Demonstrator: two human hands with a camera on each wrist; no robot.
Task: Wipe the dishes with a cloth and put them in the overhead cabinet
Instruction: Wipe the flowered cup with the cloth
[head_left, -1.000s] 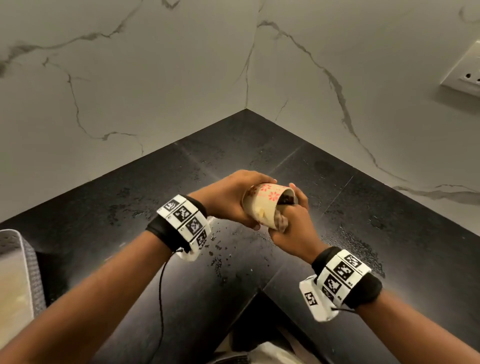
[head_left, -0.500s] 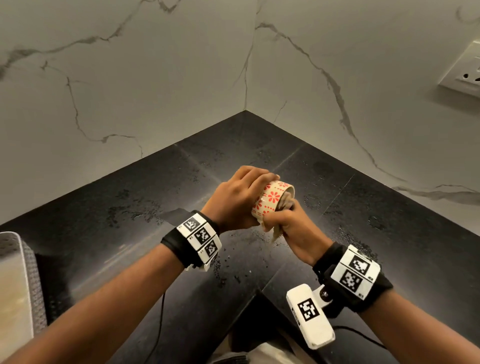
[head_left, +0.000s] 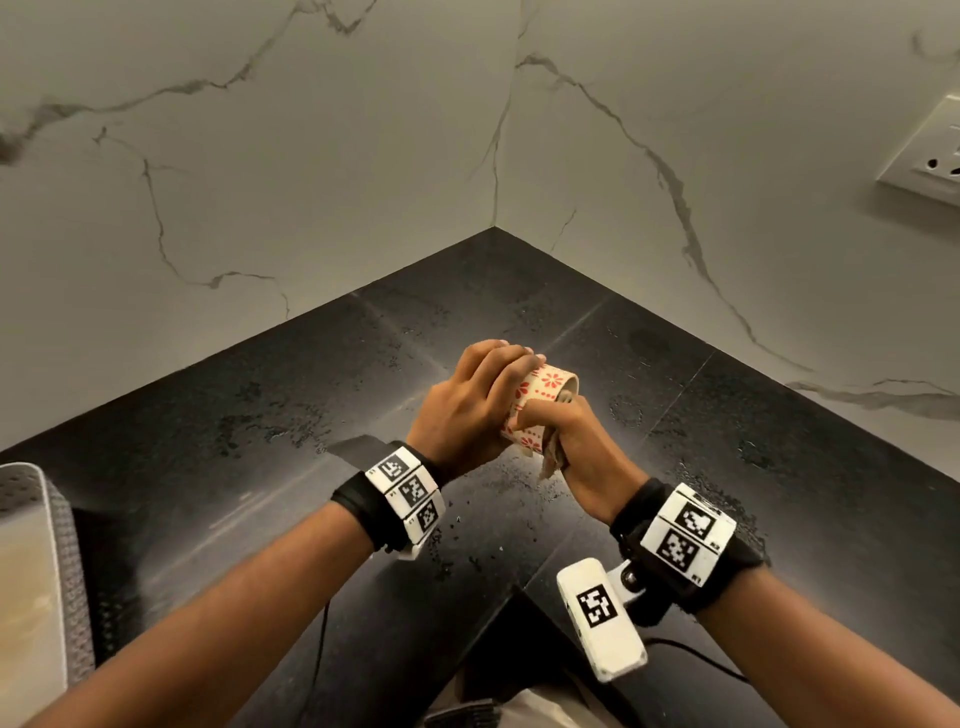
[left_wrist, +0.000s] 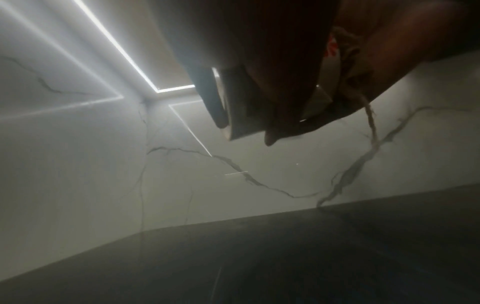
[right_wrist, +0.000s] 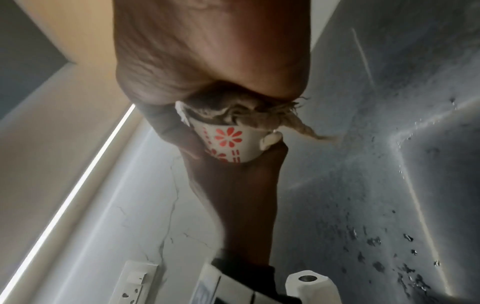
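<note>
A small cream cup (head_left: 546, 387) with red flowers is held above the black counter (head_left: 311, 395), tilted with its mouth toward the right. My left hand (head_left: 475, 400) wraps round its side and base. My right hand (head_left: 569, 439) grips a frayed beige cloth (head_left: 553, 460) and pushes it into the cup's mouth. In the right wrist view the cup (right_wrist: 228, 142) has the cloth (right_wrist: 249, 115) stuffed into it, under my palm. The left wrist view shows the cup's rim (left_wrist: 244, 115) between my fingers, dark and blurred. The overhead cabinet is out of sight.
Water drops (head_left: 696, 488) lie on the counter around my hands. A grey perforated rack (head_left: 52, 571) stands at the left edge. Marble walls (head_left: 260, 182) meet in the corner behind. A wall socket (head_left: 930, 156) is at the upper right.
My left hand has turned the cup, now covering more of its side. My right wrist has rotated with the cloth inside the cup. Both hands stay above the same spot.
</note>
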